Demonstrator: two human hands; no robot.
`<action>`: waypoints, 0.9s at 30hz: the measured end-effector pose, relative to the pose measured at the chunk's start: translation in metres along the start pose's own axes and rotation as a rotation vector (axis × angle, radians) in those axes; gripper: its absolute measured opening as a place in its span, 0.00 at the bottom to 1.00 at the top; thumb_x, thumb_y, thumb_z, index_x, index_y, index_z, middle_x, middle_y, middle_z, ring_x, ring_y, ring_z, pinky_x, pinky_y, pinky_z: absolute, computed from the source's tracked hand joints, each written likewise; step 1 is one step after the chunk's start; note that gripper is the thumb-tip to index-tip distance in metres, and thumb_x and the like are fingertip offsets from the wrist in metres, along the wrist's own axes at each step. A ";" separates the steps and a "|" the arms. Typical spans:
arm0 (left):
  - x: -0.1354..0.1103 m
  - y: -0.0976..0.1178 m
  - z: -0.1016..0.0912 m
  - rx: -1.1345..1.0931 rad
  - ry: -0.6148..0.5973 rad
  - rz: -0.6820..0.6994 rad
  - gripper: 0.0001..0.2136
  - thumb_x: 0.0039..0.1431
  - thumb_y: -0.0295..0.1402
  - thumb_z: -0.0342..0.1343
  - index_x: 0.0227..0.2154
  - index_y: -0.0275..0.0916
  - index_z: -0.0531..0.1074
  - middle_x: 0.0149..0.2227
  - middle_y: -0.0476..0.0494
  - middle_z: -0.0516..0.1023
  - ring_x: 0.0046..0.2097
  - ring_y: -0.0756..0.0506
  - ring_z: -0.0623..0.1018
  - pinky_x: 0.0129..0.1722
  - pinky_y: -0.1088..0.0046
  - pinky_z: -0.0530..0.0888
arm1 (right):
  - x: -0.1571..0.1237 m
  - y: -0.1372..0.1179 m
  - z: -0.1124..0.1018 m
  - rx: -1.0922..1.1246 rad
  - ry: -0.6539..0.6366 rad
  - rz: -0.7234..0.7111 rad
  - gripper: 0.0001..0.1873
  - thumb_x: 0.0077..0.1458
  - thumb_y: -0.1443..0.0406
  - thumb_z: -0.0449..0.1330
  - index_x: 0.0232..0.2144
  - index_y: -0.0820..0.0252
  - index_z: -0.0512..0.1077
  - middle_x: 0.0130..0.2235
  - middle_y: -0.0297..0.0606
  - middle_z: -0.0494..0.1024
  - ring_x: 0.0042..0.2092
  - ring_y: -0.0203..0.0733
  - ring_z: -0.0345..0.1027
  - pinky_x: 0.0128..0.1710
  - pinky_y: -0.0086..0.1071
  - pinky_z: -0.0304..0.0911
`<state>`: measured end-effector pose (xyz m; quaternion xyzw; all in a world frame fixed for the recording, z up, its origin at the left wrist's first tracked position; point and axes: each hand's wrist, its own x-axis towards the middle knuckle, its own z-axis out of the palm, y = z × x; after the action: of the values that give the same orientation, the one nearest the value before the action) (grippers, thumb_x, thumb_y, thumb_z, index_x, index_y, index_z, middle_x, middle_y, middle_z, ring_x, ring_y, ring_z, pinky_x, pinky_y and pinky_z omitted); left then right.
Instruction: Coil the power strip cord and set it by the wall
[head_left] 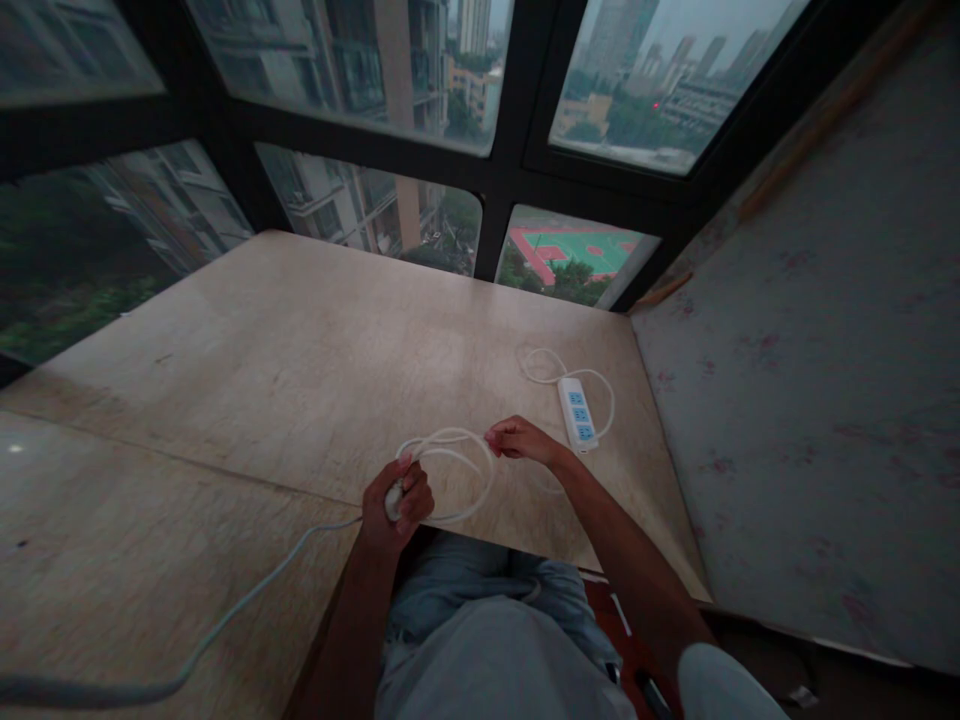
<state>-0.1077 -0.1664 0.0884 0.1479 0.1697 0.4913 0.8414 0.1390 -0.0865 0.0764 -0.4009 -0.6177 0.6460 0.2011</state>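
My left hand (393, 505) is closed around a bunch of white cable (457, 470) near the front edge of the stone sill (315, 350). A loop of that cable arcs over to my right hand (523, 439), which pinches it between fingers and thumb. Just right of my right hand lies a white power strip (577, 413) with blue sockets, flat on the sill, its own cord curling behind it. Another length of cable trails from my left hand down to the lower left.
Large dark-framed windows (495, 170) rise behind the sill, with buildings and a green sports court outside. A stained grey wall (810, 330) closes the right side. My legs in light trousers (487, 630) are below the sill edge.
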 end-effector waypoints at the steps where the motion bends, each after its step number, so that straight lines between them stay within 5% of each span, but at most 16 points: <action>1: -0.001 0.000 0.000 0.007 -0.003 -0.010 0.16 0.62 0.35 0.47 0.18 0.37 0.59 0.11 0.55 0.57 0.10 0.56 0.55 0.11 0.81 0.51 | -0.001 0.000 0.002 -0.014 -0.034 0.007 0.26 0.53 0.46 0.56 0.19 0.63 0.68 0.12 0.23 0.57 0.15 0.26 0.46 0.16 0.23 0.43; 6: -0.002 -0.006 0.010 0.046 -0.060 -0.104 0.18 0.62 0.37 0.48 0.18 0.38 0.58 0.11 0.55 0.55 0.10 0.57 0.53 0.12 0.81 0.51 | -0.005 -0.006 0.021 -0.221 0.030 -0.160 0.20 0.58 0.52 0.54 0.37 0.63 0.75 0.30 0.38 0.78 0.30 0.36 0.71 0.32 0.30 0.65; 10: -0.001 -0.017 0.021 0.080 -0.113 -0.184 0.17 0.61 0.37 0.49 0.18 0.38 0.58 0.10 0.55 0.54 0.10 0.57 0.52 0.12 0.80 0.50 | -0.003 -0.017 0.034 -0.303 0.062 -0.358 0.23 0.56 0.55 0.60 0.52 0.57 0.70 0.47 0.44 0.78 0.46 0.43 0.72 0.47 0.37 0.65; 15: -0.005 -0.023 0.022 0.068 -0.139 -0.217 0.16 0.60 0.36 0.50 0.18 0.38 0.58 0.10 0.56 0.53 0.10 0.57 0.50 0.11 0.81 0.48 | 0.002 -0.040 0.025 -0.235 -0.156 -0.228 0.18 0.59 0.57 0.56 0.47 0.60 0.73 0.38 0.39 0.79 0.36 0.37 0.72 0.37 0.30 0.65; 20: -0.006 -0.017 0.015 0.069 -0.107 -0.187 0.16 0.61 0.36 0.49 0.18 0.38 0.58 0.10 0.56 0.53 0.10 0.57 0.49 0.11 0.81 0.50 | 0.007 -0.049 0.001 0.069 -0.404 -0.069 0.18 0.53 0.58 0.63 0.42 0.64 0.73 0.32 0.35 0.76 0.25 0.28 0.64 0.21 0.22 0.57; 27: 0.007 -0.019 0.023 0.051 -0.080 -0.121 0.17 0.61 0.37 0.48 0.17 0.37 0.59 0.10 0.56 0.54 0.10 0.57 0.52 0.11 0.81 0.50 | 0.010 -0.026 0.013 0.340 -0.134 -0.042 0.18 0.46 0.56 0.68 0.30 0.66 0.74 0.24 0.33 0.74 0.20 0.27 0.62 0.16 0.19 0.52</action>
<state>-0.0797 -0.1714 0.1001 0.1784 0.1571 0.4285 0.8717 0.1176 -0.0833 0.0973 -0.3041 -0.5199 0.7621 0.2376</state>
